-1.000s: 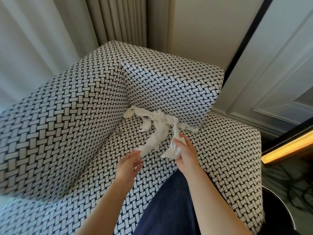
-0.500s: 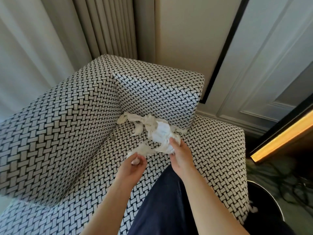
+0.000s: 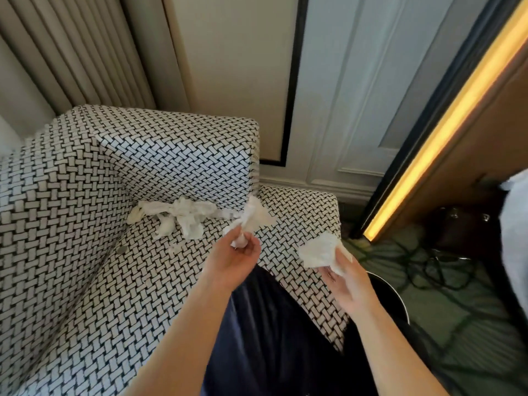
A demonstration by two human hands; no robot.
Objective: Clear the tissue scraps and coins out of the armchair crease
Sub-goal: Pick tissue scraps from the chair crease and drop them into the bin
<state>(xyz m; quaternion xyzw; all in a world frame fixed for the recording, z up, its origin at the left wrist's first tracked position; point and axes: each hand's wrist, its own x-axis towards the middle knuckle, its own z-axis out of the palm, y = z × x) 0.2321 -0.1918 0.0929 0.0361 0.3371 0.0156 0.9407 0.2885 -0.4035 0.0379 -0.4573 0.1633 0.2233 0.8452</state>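
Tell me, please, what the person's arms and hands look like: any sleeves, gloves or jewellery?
Both forearms are bare, with no sleeve in view. The left hand and right hand wear no gloves, and no ring, watch or bracelet shows.

The one camera sits on the person's head and looks forward and down, so both bare arms come up from the bottom edge. The left hand [image 3: 231,261] with a tissue scrap [image 3: 251,217] and the right hand [image 3: 347,281] with a second tissue scrap [image 3: 318,251] sit near the middle, close to the camera. It faces the inside corner of the armchair [image 3: 71,252], a little farther off, with the curtain [image 3: 71,52] and wall [image 3: 343,95] behind it at the top, and its wide view also takes in the floor [image 3: 428,295] on the right.
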